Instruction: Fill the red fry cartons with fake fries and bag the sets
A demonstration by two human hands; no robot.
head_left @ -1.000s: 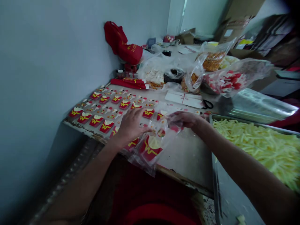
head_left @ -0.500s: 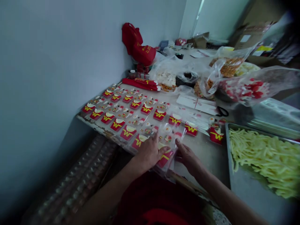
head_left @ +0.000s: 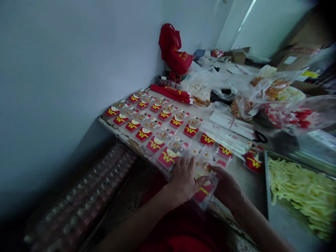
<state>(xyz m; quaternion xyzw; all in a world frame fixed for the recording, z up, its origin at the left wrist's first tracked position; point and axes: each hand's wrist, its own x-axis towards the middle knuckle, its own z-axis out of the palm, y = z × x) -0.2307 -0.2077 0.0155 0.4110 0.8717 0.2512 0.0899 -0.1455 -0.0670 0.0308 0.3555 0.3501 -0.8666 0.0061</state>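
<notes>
You are bending both hands over one clear packet [head_left: 204, 191] at the near edge of the desk [head_left: 256, 187], and this packet is lying a little over the border. Inside it, a red piece with a yellow mark is showing. Your left hand [head_left: 183, 180] is keeping its palm down, the fingers slightly bent and the thumb lying across the packet; whether it is pinching the plastic, I cannot tell. Your right hand [head_left: 226, 185] is gripping the right side of the same packet, with the thumb on top, near a small round piece, while its other fingers are mostly hiding.

To the left of your hands, similar packets [head_left: 168, 156] are lying flat in two rows, reaching toward the wall [head_left: 78, 63]. Beyond your right hand, a pile of clear sleeves [head_left: 225, 140] is covering part of the farther row. Behind this pile, a white paper bundle [head_left: 232, 125] with a red tie is resting, and a black scissors handle [head_left: 260, 137] is lying just beside it. On your right, a metal tray [head_left: 267, 196] is holding many pale yellow strips [head_left: 299, 189]. Farther back, plastic bags [head_left: 301, 115] are standing close together.
</notes>
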